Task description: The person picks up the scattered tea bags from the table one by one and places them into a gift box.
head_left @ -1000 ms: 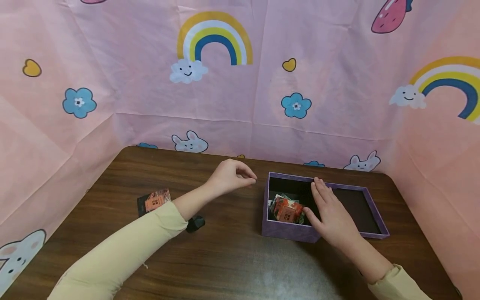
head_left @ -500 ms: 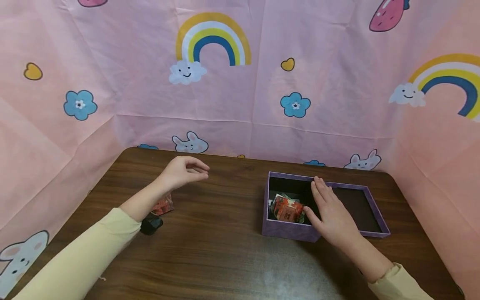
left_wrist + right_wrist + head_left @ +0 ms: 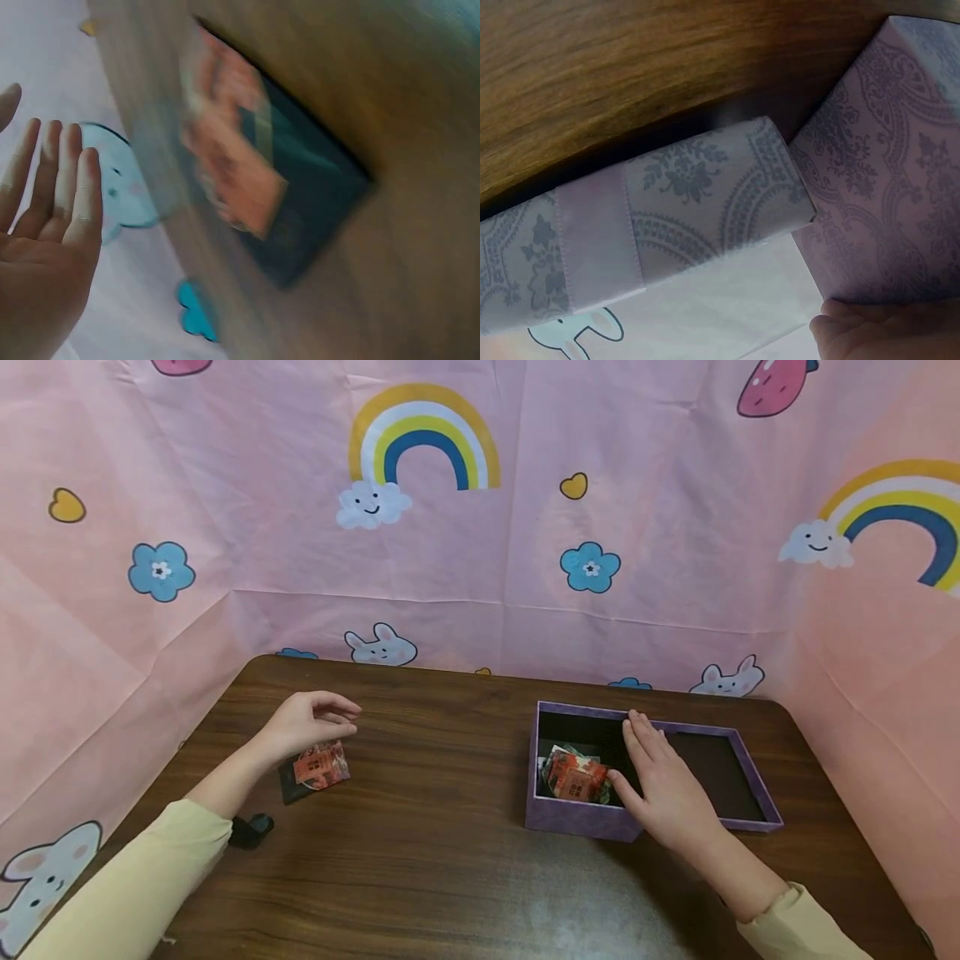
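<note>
My left hand (image 3: pixel 307 722) hovers over the left of the table with nothing held, its fingers extended and relaxed. Just below it lies a flat packet (image 3: pixel 322 767), orange-red and patterned at one end and dark at the other. In the left wrist view the packet (image 3: pixel 259 176) is blurred, apart from the fingers. My right hand (image 3: pixel 663 789) rests with straight fingers along the right wall of a purple patterned box (image 3: pixel 577 820). Inside the box, several orange and green packets (image 3: pixel 576 777) are piled at the left. The right wrist view shows my fingertips (image 3: pixel 840 322) against the box's outer wall.
A shallow purple lid (image 3: pixel 763 793) with a dark inside lies against the box's right side. Beside my left wrist is a small black object (image 3: pixel 253 831). The brown wooden table (image 3: pixel 442 860) is bordered by a pink printed cloth (image 3: pixel 465 543).
My left hand has moved left, away from the box, to above the lone packet, and its fingers have loosened. The right hand keeps its place on the box.
</note>
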`<action>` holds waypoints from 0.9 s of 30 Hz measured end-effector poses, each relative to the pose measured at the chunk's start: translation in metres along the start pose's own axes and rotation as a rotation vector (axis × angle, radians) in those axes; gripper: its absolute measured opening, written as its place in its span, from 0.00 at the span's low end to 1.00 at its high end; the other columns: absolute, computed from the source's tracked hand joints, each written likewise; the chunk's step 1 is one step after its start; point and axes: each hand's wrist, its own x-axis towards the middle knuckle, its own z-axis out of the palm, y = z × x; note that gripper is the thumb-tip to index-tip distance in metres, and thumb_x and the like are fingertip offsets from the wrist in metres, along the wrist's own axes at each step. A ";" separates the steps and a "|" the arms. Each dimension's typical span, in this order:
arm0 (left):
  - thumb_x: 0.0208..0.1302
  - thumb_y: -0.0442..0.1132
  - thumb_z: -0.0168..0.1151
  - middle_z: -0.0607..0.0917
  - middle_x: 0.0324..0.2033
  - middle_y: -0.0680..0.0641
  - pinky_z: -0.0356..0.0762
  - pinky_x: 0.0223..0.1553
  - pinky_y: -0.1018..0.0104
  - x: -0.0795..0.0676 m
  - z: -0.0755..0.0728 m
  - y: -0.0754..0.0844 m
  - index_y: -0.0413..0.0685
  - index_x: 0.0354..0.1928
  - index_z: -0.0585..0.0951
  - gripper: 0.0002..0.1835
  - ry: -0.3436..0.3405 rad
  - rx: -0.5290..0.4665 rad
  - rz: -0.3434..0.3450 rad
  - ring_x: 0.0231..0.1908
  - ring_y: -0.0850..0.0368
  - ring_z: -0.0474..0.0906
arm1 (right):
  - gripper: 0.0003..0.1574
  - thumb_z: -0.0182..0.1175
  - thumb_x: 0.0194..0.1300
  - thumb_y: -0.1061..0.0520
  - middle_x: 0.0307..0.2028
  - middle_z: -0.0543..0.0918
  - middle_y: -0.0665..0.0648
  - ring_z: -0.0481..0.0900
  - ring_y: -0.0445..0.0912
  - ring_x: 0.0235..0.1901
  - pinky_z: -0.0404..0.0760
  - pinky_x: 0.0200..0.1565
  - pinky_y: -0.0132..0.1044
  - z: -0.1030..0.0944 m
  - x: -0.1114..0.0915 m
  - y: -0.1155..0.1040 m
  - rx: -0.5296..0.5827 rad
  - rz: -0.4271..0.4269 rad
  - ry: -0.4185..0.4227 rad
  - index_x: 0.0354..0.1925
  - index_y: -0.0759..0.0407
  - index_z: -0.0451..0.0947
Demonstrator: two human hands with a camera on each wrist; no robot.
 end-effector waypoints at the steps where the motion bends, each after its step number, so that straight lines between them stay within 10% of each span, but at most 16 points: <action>1: 0.71 0.40 0.72 0.87 0.58 0.33 0.88 0.46 0.66 -0.001 -0.001 -0.005 0.36 0.62 0.83 0.22 0.007 0.005 0.010 0.48 0.62 0.87 | 0.48 0.56 0.80 0.43 0.84 0.53 0.70 0.51 0.64 0.84 0.56 0.80 0.64 0.000 0.000 0.000 0.000 0.001 -0.001 0.81 0.73 0.55; 9: 0.69 0.36 0.74 0.89 0.54 0.32 0.84 0.46 0.79 -0.005 0.000 -0.044 0.33 0.59 0.84 0.21 0.050 0.018 0.081 0.43 0.74 0.84 | 0.49 0.56 0.80 0.43 0.84 0.53 0.70 0.50 0.64 0.84 0.56 0.81 0.63 0.000 0.000 0.000 0.005 0.005 0.000 0.81 0.72 0.54; 27: 0.59 0.41 0.82 0.85 0.57 0.36 0.85 0.52 0.65 -0.007 -0.004 -0.077 0.39 0.62 0.84 0.30 0.028 0.228 0.149 0.56 0.38 0.83 | 0.48 0.56 0.80 0.43 0.84 0.53 0.70 0.51 0.64 0.84 0.56 0.81 0.62 0.002 0.000 0.000 -0.005 0.004 0.004 0.81 0.72 0.55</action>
